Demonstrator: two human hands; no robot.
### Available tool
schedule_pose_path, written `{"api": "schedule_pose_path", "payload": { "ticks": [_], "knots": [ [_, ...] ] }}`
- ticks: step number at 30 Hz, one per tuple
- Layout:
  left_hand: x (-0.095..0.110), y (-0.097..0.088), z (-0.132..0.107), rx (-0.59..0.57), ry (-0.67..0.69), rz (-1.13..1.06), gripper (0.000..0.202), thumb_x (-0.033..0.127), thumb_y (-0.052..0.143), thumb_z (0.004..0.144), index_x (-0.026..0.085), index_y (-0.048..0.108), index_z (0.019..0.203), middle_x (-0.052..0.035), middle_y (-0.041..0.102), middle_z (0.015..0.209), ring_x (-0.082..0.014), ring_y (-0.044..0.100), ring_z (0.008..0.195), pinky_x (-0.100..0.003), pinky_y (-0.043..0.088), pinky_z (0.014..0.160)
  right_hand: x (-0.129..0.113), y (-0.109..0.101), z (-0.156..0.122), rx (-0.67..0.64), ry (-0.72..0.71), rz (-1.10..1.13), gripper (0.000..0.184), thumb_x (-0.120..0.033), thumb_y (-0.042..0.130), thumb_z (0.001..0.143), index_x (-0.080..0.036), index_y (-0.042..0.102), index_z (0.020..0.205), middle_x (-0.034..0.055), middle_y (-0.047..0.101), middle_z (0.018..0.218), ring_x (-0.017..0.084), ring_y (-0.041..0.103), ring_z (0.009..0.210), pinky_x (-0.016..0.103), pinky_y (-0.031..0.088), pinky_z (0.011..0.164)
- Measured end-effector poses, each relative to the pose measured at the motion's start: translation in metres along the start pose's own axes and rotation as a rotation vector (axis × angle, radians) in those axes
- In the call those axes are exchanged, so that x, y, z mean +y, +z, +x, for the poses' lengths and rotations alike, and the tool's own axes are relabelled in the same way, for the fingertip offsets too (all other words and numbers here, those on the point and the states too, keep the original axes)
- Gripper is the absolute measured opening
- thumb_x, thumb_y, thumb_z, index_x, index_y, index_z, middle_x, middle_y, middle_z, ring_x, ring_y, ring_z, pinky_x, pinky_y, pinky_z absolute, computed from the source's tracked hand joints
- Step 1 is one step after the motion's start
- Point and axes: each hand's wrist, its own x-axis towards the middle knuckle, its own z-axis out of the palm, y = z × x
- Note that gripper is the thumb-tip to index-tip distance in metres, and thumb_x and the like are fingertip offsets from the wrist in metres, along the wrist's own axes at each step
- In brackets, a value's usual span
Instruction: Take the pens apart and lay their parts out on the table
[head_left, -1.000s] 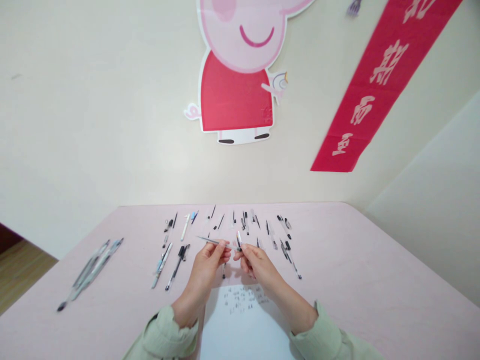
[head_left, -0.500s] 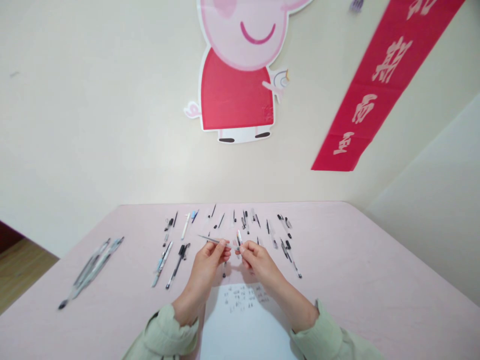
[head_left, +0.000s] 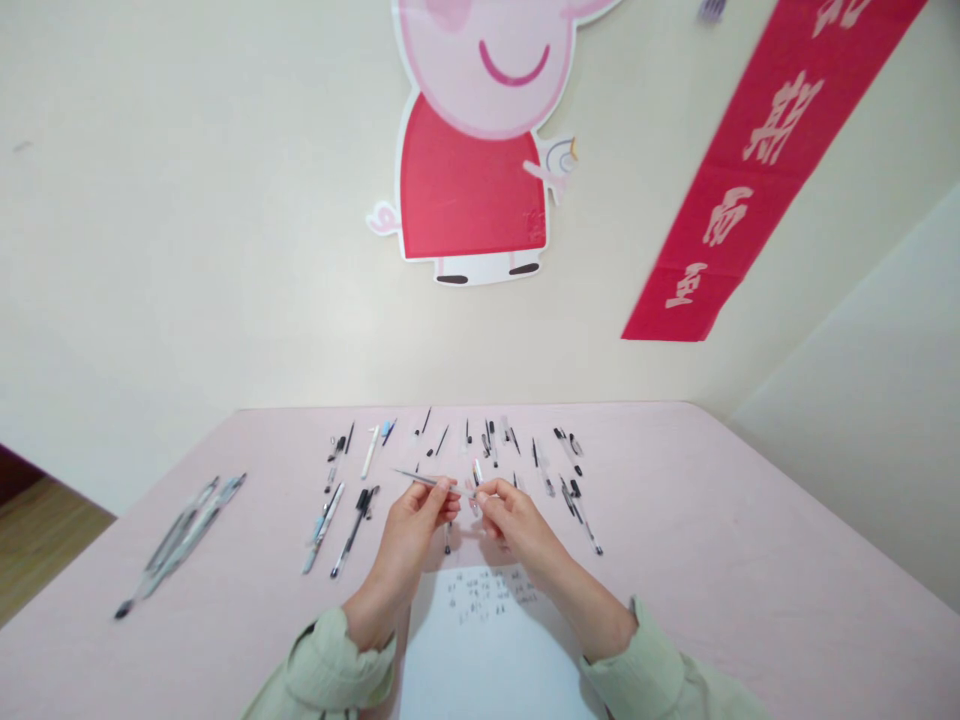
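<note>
A thin pen refill (head_left: 416, 477) slants between my hands over the middle of the table, its narrow tip toward the upper left. My left hand (head_left: 414, 515) pinches it between thumb and fingertips. At its pale right end, the fingers of my right hand (head_left: 514, 512) are closed on it, partly hiding that end. Below both hands lies a white sheet of paper (head_left: 487, 660) with small dark handwriting near its top. Just behind the fingers, a few pen parts (head_left: 478, 470) are partly covered.
Several pens, caps and refills lie in rows across the pink tabletop (head_left: 712, 560), including a white pen (head_left: 370, 452) and a black-capped pen (head_left: 350, 532). A bundle of grey refills or pens (head_left: 180, 540) is at the left. A wall (head_left: 262, 300) rises behind the table.
Both hands stay almost in place, still on the refill. The right fingers have shifted slightly at its right end; the whole view has moved a little.
</note>
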Motion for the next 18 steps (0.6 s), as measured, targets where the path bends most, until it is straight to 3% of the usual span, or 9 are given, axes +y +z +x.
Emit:
{"api": "schedule_pose_path", "payload": {
  "ticks": [3, 8, 13, 18],
  "knots": [
    [0.0002, 0.0, 0.0002, 0.001, -0.002, 0.002, 0.04, 0.049, 0.073, 0.07, 0.012, 0.069, 0.086, -0.0055, 0.071, 0.075, -0.014, 0.065, 0.069, -0.027, 0.053, 0.07, 0.0004, -0.0002, 0.0005, -0.033, -0.008, -0.004, 0.042, -0.058, 0.051, 0.082, -0.017, 0.059, 0.081, -0.0078, 0.04, 0.048, 0.007, 0.026, 0.041, 0.021, 0.017, 0.042],
    [0.0008, -0.0001, 0.0, 0.005, -0.004, 0.002, 0.04, 0.049, 0.074, 0.069, 0.013, 0.07, 0.086, -0.0054, 0.071, 0.076, -0.014, 0.065, 0.07, -0.027, 0.053, 0.07, -0.0022, 0.0006, -0.0001, 0.003, 0.022, -0.009, 0.032, -0.049, 0.063, 0.076, -0.019, 0.053, 0.084, -0.0094, 0.043, 0.049, 0.007, 0.028, 0.042, 0.021, 0.018, 0.043],
    [0.0019, 0.0001, -0.0007, 0.0, 0.001, 0.007, 0.041, 0.05, 0.073, 0.069, 0.012, 0.069, 0.085, -0.0059, 0.071, 0.076, -0.0145, 0.065, 0.07, -0.027, 0.053, 0.07, -0.0033, 0.0001, -0.0005, -0.02, 0.015, -0.016, 0.042, -0.057, 0.05, 0.083, -0.017, 0.059, 0.08, -0.0075, 0.04, 0.047, 0.007, 0.025, 0.041, 0.022, 0.017, 0.043],
    [-0.0011, -0.0012, 0.0012, 0.004, 0.005, 0.023, 0.041, 0.051, 0.072, 0.07, 0.013, 0.069, 0.086, -0.0064, 0.072, 0.077, -0.0148, 0.065, 0.071, -0.027, 0.053, 0.07, -0.0003, -0.0001, 0.0023, 0.026, -0.006, -0.026, 0.034, -0.051, 0.066, 0.074, -0.02, 0.053, 0.078, -0.0083, 0.044, 0.048, 0.008, 0.031, 0.043, 0.021, 0.02, 0.044]
  ]
}}
